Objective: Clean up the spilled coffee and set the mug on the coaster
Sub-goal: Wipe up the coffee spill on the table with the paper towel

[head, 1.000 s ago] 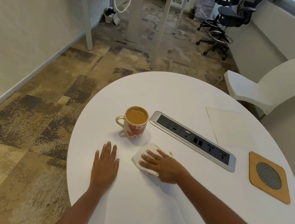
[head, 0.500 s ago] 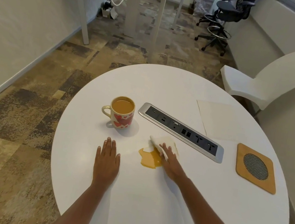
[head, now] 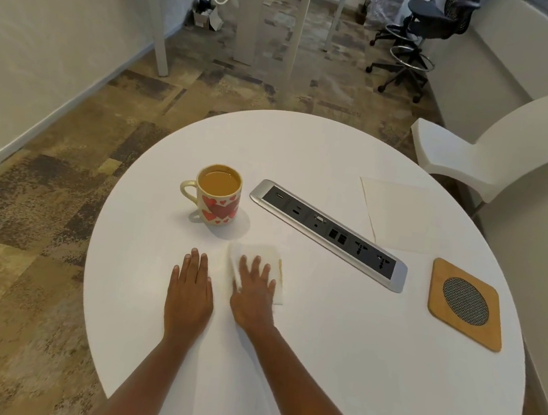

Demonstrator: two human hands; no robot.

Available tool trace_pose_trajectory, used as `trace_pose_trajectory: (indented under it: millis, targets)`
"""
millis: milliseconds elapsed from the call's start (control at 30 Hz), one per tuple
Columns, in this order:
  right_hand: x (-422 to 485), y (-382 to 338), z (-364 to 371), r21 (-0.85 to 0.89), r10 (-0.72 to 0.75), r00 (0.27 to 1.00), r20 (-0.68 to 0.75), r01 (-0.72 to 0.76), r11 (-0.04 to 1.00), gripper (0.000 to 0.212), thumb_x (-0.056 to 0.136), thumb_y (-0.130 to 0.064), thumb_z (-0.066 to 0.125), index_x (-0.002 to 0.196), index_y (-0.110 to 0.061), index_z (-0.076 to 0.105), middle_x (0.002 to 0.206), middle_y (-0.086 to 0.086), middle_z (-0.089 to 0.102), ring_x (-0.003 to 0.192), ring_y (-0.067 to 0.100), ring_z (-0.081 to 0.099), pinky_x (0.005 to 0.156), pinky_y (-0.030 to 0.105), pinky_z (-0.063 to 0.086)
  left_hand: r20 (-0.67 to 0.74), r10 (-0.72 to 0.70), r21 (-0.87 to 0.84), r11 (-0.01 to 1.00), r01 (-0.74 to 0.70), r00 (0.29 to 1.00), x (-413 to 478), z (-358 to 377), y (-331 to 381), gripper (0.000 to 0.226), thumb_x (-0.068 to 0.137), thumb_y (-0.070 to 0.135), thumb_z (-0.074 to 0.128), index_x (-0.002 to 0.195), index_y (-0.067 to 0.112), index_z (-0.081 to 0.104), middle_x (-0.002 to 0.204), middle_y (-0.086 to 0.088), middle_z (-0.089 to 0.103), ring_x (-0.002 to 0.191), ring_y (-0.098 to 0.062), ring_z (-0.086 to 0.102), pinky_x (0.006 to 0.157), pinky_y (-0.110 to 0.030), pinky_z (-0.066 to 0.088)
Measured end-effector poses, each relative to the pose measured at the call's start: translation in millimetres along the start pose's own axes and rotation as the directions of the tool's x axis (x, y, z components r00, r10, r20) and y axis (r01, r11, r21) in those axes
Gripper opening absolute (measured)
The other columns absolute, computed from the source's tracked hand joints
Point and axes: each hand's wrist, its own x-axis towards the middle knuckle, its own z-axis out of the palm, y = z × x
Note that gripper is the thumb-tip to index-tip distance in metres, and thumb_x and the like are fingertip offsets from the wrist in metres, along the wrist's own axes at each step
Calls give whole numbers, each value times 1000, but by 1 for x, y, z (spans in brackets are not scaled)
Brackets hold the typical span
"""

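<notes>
Desk: round, white, fills the lower centre of the frame.

Mug: cream with red hearts, upright, centre-left, handle pointing left, full of tan coffee. Stands on bare desk, well apart from the coaster.

Coaster: wooden square with a round mesh middle, right side of the frame, near the desk edge, nothing on it.

Napkin: white, flat on the desk below and right of the mug, a tan stain along its right edge.

My right hand: open, palm down, fingers spread, pressing flat on the napkin. No spill shows around it.

My left hand: open, palm down on bare desk, just left of the napkin, holding nothing.

Socket strip: silver and dark, set in the desk, running diagonally between mug and coaster.

Paper: pale sheet, upper right of the desk.

Chair: white, upper right, beside the desk.
</notes>
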Motion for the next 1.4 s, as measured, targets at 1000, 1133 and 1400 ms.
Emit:
trace_pose_trajectory:
  millis: [1000, 1133, 1400]
  targets:
    - [-92, 93, -69, 910, -131, 946, 298, -240, 339, 37, 101, -25, 28, 132, -12, 42, 139, 14, 47, 128, 27, 46, 106, 31, 39, 88, 12, -57, 998, -7, 996, -28, -1, -5, 51, 90, -5, 26, 140, 4, 26, 154, -14, 18, 142, -23, 18, 114, -32, 17]
    - [-99, 102, -78, 943, -104, 950, 295, -307, -129, 45, 94, -28, 36, 129, -4, 47, 122, 19, 61, 113, 32, 58, 100, 43, 44, 73, 18, -105, 994, -10, 997, -29, -10, 3, 46, 93, -2, 28, 138, 6, 33, 152, -14, 26, 143, -25, 18, 116, -32, 16]
    - [-127, 124, -83, 854, 27, 978, 208, -168, -492, 31, 91, -22, 40, 112, -5, 56, 97, 21, 73, 84, 34, 72, 67, 47, 60, 23, 142, -297, 946, -129, 990, -26, -23, 45, 41, 87, -9, 40, 126, 1, 49, 135, -18, 50, 131, -27, 40, 110, -35, 31]
